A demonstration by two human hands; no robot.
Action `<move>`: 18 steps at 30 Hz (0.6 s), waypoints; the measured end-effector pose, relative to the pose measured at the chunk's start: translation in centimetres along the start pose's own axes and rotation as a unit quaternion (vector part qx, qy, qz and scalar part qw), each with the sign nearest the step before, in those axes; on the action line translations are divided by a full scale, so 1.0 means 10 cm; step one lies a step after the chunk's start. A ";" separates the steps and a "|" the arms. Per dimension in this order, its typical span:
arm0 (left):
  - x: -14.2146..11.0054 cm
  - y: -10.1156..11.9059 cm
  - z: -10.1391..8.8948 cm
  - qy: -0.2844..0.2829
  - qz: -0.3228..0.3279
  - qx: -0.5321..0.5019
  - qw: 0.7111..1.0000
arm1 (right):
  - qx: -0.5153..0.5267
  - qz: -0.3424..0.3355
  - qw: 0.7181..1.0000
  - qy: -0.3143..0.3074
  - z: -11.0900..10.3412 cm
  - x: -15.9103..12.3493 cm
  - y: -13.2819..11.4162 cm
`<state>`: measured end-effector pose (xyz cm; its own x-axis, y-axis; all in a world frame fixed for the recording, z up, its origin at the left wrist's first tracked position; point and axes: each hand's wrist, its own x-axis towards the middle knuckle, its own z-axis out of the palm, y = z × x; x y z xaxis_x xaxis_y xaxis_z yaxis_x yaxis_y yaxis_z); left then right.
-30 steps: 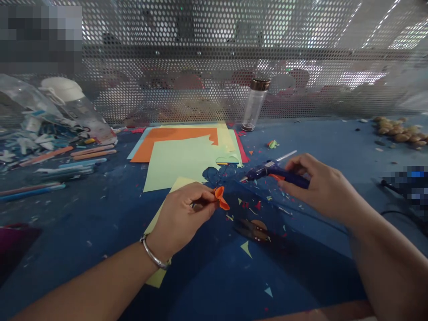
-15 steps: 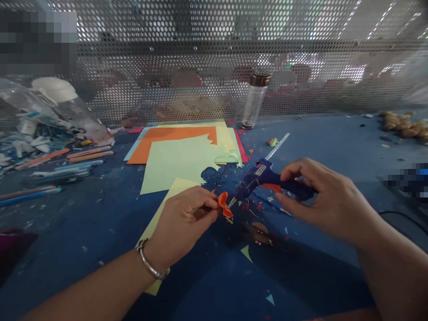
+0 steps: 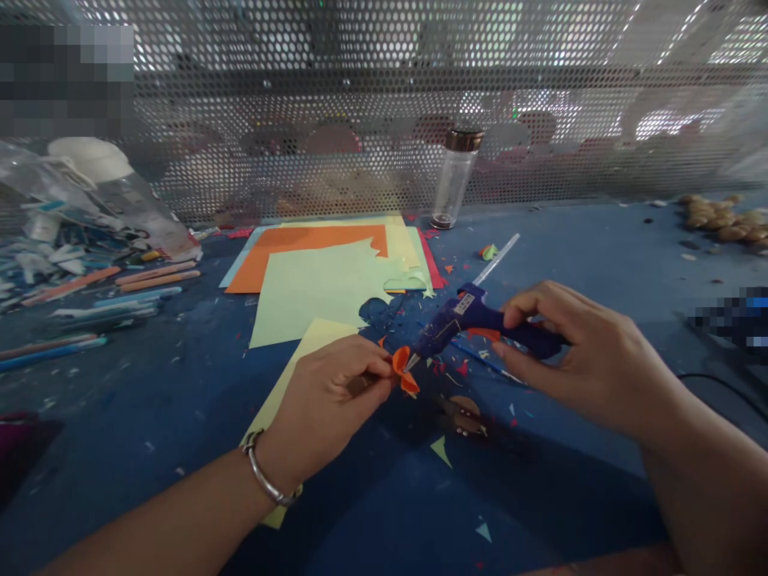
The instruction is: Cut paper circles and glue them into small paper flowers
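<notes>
Between the thumb and fingers of my left hand (image 3: pixel 339 384) is a small folded orange paper piece (image 3: pixel 405 372), shaped like a bow or petals. My right hand (image 3: pixel 585 356) is closed around the handle of a dark blue glue gun (image 3: pixel 459 312). A clear glue stick (image 3: pixel 498 260) juts out of the gun's back end. The gun's nozzle points left and down into the orange piece's fold; whether it touches the paper I cannot tell. Under my left hand and wrist lies a pale yellow paper strip (image 3: pixel 309 352).
Pale green paper (image 3: pixel 312 292) and orange paper (image 3: pixel 252 260) lie stacked behind my hands. A lidded clear jar (image 3: pixel 456 184) stands by the perforated metal screen (image 3: pixel 360 112). Paper scraps (image 3: pixel 442 450) dot the blue table. At left are a white-capped bottle (image 3: pixel 129 196) and several coloured sticks (image 3: pixel 159 280).
The glue gun's nozzle has moved slightly left, deeper into the fold of the orange paper piece. Both hands keep their grips; the whole view has shifted slightly.
</notes>
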<state>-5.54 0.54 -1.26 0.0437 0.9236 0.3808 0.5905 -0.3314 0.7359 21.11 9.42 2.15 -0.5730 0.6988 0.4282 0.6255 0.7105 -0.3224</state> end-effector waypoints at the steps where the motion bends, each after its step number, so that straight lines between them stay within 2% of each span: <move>1: 0.00 0.00 0.00 0.000 -0.001 0.001 1.000 | 0.001 -0.001 1.000 0.000 0.00 0.00 0.00; 18: 0.00 0.01 0.00 -0.002 -0.004 -0.006 1.000 | 0.002 0.004 1.000 0.001 -0.01 -0.01 0.00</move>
<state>-5.48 0.46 -1.17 0.0413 0.9270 0.3727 0.5810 -0.3258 0.7459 21.23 9.32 2.18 -0.5664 0.7043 0.4281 0.6282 0.7051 -0.3290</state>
